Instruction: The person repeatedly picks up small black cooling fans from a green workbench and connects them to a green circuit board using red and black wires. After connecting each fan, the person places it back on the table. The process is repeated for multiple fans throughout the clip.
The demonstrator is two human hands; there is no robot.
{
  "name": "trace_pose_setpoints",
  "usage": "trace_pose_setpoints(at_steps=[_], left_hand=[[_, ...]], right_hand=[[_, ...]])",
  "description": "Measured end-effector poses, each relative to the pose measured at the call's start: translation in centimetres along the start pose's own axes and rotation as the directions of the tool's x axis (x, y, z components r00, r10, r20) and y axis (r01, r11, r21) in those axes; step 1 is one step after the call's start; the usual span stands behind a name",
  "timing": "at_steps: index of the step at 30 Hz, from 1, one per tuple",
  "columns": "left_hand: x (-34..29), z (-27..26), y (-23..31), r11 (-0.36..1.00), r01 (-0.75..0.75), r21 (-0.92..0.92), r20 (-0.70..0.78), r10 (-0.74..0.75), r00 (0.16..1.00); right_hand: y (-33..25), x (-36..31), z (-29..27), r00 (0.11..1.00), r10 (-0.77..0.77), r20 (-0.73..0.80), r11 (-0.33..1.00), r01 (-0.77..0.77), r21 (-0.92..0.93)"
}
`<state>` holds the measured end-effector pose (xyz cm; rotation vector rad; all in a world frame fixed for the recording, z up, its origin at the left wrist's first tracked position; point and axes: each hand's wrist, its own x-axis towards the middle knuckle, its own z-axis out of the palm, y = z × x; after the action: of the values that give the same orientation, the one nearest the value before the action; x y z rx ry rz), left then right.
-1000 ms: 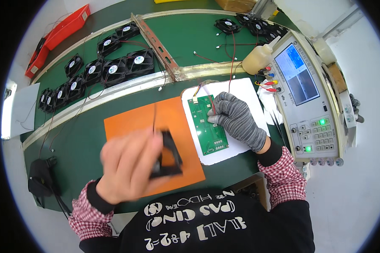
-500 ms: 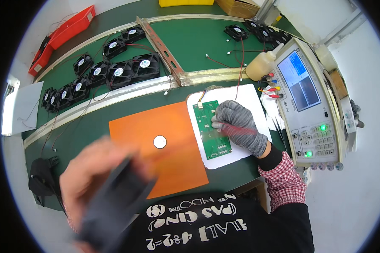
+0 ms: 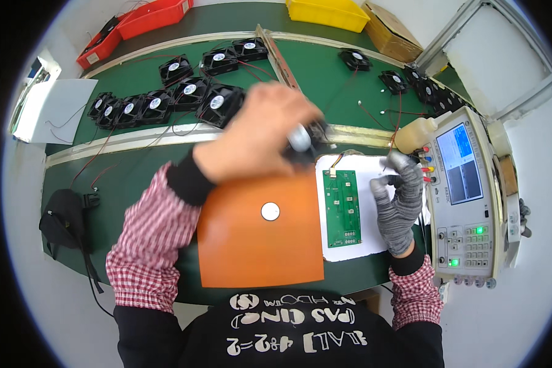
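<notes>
Orange mat (image 3: 251,245); green board (image 3: 341,208); seemingly grey glove (image 3: 398,208)

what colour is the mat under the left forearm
Orange, with a small white disc on it; the mat shows best in the head view.

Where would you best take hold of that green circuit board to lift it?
Probably by its two long edges, pinched from above near the middle. The green circuit board lies flat on the white pad, its top crowded with parts and a wire plug at the far end. The gloved right hand rests beside it.
</notes>
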<state>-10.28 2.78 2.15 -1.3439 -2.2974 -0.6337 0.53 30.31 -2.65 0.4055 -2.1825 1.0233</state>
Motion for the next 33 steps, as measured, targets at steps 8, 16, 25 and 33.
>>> trace_pose_setpoints(at_steps=[8,16,25,33], left_hand=[[-6.6,-6.4,10.3,0.850,-0.112,-0.515,0.561,0.433,0.705],[-8.5,-7.1,6.1,0.906,0.118,0.406,-0.031,-0.116,0.993],[-8.6,-3.8,6.2,0.968,0.208,0.143,0.168,-0.231,0.958],[-9.1,-1.8,8.9,0.954,0.293,-0.054,0.221,-0.275,0.936]], right_hand=[[-4.0,1.0,0.7,0.619,-0.530,0.580,0.835,0.502,0.226],[-0.7,0.7,-1.1,0.816,0.157,0.556,0.977,-0.209,0.031],[0.8,-0.6,0.6,0.873,0.129,0.469,0.963,-0.224,0.150],[1.2,-0.9,1.3,0.911,-0.078,0.405,0.991,0.026,0.133]])
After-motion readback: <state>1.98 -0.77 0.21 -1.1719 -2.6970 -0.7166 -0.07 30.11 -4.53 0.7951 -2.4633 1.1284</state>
